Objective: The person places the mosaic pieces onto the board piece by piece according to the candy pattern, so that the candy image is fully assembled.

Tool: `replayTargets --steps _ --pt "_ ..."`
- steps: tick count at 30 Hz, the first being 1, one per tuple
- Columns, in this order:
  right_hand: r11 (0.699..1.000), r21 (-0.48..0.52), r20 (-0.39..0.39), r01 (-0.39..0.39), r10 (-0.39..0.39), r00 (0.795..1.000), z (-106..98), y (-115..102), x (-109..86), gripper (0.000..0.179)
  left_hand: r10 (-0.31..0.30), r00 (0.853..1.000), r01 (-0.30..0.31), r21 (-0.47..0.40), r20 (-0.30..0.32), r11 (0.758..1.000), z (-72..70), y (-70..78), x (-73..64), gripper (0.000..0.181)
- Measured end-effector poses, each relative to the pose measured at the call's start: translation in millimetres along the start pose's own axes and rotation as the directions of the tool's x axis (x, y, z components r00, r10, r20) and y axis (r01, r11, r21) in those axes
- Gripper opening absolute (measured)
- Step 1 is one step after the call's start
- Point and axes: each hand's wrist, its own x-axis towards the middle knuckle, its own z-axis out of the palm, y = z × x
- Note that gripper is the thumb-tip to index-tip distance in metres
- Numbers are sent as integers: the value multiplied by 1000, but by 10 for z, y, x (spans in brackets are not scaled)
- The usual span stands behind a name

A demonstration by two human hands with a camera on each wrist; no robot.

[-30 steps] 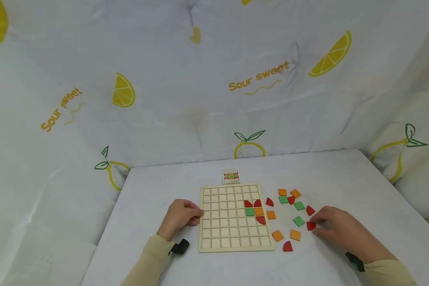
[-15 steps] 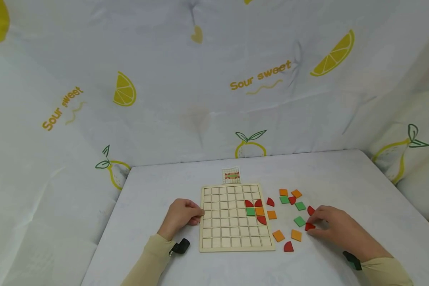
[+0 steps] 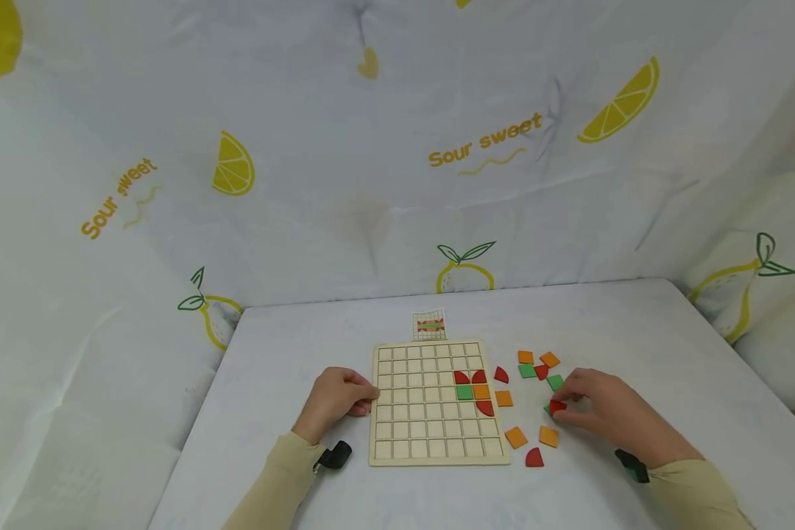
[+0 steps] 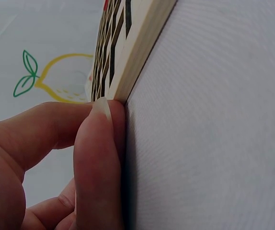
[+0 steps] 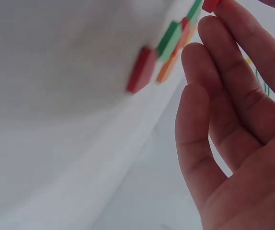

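My right hand pinches a red quarter-circle tile between thumb and fingertips, over a green square tile that it mostly covers. In the right wrist view that red tile shows at the top edge, by the fingertips. Another red tile lies on the table beyond the hand; in the head view the hand hides it. At the left, my left hand grips the edge of a wooden grid board with thumb and index finger. Red, green and orange tiles fill several cells on the board's right side.
Several loose tiles lie right of the board, among them an orange square and a red quarter-circle near the front. A pattern card stands behind the board. White lemon-print cloth rises behind the table.
My right hand has taken hold of the red quarter-circle tile and moved it left and slightly away, over the green square. The left hand stays at the board's edge.
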Motion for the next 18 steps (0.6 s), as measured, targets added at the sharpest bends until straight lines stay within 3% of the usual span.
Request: replayTargets --steps 9,18 --pt "989 95 31 110 -113 993 123 -473 351 14 -14 1000 14 10 -5 1000 2 -4 8 20" --pt "982 85 66 170 -176 982 302 -888 521 14 -19 1000 19 5 -16 1000 -7 5 0 19"
